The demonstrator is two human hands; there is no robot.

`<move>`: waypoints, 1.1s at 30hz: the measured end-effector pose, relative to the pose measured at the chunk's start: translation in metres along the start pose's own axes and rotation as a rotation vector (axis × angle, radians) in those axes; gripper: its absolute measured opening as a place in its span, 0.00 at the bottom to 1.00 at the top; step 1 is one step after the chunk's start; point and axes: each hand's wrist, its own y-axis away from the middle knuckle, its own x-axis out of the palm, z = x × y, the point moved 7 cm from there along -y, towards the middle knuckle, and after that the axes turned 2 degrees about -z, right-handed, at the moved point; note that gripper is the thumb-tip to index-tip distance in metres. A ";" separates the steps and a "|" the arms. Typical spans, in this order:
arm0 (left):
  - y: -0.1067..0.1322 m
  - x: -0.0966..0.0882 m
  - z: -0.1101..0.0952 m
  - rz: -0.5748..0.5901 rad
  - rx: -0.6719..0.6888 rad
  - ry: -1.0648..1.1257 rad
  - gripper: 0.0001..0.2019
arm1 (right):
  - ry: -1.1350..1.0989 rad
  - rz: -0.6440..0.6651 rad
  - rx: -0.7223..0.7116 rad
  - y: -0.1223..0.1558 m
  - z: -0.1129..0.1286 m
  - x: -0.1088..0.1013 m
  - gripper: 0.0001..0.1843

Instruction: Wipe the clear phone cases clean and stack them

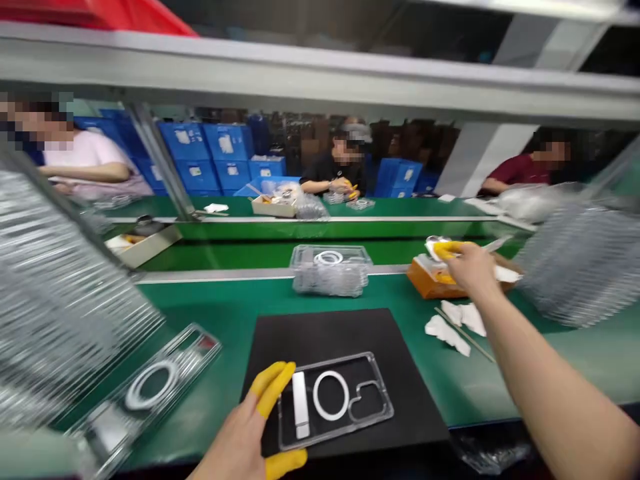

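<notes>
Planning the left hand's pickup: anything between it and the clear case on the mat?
Nothing visible. The left hand has its yellow-cotted fingers right at the left edge of the clear plastic case on the black mat, with no object between them.

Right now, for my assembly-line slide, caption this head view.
Yellow-cotted left hand beside clear plastic tray on black mat.

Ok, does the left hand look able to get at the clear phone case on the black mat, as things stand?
Yes, it seems so. The left hand is right beside the clear phone case, its yellow-covered fingers at the corner. The case lies open to reach on the black mat, and nothing appears to stand between them.
</notes>
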 end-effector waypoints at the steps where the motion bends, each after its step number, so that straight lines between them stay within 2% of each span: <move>1: 0.004 0.002 -0.003 0.031 -0.025 0.008 0.47 | -0.007 0.017 -0.003 0.022 0.003 0.000 0.15; 5: 0.012 0.011 -0.005 0.101 -0.102 0.055 0.55 | -0.116 0.187 -0.123 0.151 0.019 0.014 0.12; 7: 0.012 0.013 -0.005 0.117 -0.105 0.063 0.57 | -0.278 0.236 -0.413 0.215 0.043 0.023 0.11; 8: 0.011 0.013 -0.006 0.132 -0.099 0.059 0.58 | -0.246 0.240 -0.542 0.240 0.055 0.028 0.09; 10: 0.010 0.013 -0.008 0.163 -0.080 0.035 0.59 | -0.175 0.230 -0.707 0.269 0.080 0.040 0.09; 12: 0.008 0.011 -0.010 0.171 -0.054 0.001 0.61 | -0.174 0.250 -0.776 0.277 0.109 0.052 0.11; 15: 0.009 0.013 -0.012 0.157 -0.009 -0.039 0.61 | -0.354 0.339 -0.836 0.280 0.154 0.065 0.13; 18: 0.011 0.018 -0.010 0.144 0.031 -0.060 0.57 | -0.481 0.412 -0.868 0.285 0.181 0.075 0.14; 22: 0.012 0.021 -0.006 0.137 0.040 -0.067 0.52 | -0.545 0.511 -0.933 0.290 0.184 0.083 0.14; 27: 0.010 0.019 -0.007 0.133 0.023 -0.004 0.49 | -0.599 0.666 -1.067 0.292 0.179 0.080 0.12; 33: 0.008 0.018 -0.007 0.177 -0.046 0.037 0.50 | -0.448 0.891 -1.267 0.304 0.181 0.083 0.09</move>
